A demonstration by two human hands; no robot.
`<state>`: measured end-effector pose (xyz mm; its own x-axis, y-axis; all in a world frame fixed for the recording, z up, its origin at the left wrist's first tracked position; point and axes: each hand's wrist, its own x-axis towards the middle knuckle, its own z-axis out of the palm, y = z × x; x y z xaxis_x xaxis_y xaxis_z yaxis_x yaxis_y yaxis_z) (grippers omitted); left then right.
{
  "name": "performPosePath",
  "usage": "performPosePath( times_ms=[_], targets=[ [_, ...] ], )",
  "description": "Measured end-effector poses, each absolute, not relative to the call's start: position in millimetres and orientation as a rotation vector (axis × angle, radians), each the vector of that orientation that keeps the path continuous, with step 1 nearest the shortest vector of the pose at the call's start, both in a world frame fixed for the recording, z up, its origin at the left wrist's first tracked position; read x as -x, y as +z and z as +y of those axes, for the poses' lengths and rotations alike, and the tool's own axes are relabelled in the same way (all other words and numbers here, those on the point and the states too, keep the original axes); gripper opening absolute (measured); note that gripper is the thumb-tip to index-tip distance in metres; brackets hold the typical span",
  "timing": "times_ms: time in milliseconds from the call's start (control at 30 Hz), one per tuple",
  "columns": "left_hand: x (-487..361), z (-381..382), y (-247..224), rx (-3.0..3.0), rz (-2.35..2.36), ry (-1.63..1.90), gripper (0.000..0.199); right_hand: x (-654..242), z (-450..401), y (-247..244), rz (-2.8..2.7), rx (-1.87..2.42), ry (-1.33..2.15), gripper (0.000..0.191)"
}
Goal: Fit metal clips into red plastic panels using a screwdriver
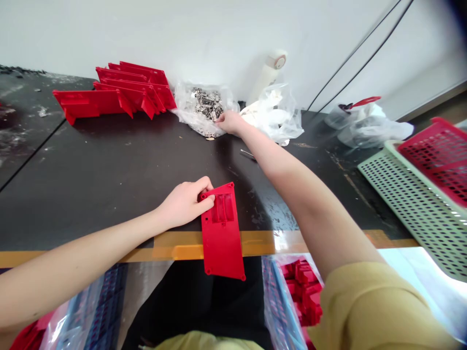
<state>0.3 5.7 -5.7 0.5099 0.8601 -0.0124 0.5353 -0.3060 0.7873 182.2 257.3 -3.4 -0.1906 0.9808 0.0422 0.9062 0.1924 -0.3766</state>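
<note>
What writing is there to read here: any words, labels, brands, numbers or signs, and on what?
None that I can read.
Red panel in the left hand: no lettering visible.
Clear bag by the right hand: no readable print.
Small metal pieces inside it: too small to tell.
White bottle: no legible marking.

No text, label, brand, number or sign can be read anywhere here.

On black tabletop (pixel 120 160) edged with orange tape (pixel 164 247): upright red plastic panels (pixel 87 103) at left, clear plastic bag (pixel 185 104) of small silvery metal pieces (pixel 207 101), then crumpled translucent bag (pixel 294 121) with white contents (pixel 268 109).
</note>
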Motion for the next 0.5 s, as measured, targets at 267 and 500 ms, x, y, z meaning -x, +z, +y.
performPosePath(
  times_ms=[267, 500],
  targets=[
    [0, 6, -6, -2.012, 1.140, 0.538, 0.009, -163, 261, -8, -2.152, 1.826, 0.431, 0.015],
    [0, 7, -6, -2.007, 1.135, 0.540, 0.010, -168, 262, -15, -2.072, 1.813, 0.385, 0.015]
  ],
)
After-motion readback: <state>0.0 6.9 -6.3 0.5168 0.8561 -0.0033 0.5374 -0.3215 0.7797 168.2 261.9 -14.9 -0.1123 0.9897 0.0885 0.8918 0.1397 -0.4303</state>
